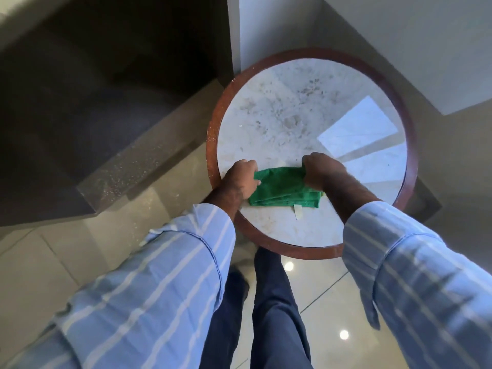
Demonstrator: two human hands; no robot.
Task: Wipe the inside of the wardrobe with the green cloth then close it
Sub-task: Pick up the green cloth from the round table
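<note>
The green cloth [282,189] lies folded on the near part of a round marble-topped table [298,121], with a pale tag sticking out at its front edge. My left hand [241,179] grips the cloth's left end. My right hand [322,170] grips its right end. Both hands rest low on the tabletop with fingers closed on the fabric. No wardrobe can be made out in this view.
The table has a dark red wooden rim [213,134]. A dark speckled stone ledge [138,158] runs along the left. A white wall corner [255,30] stands behind the table. Glossy floor tiles [314,294] lie beneath my legs.
</note>
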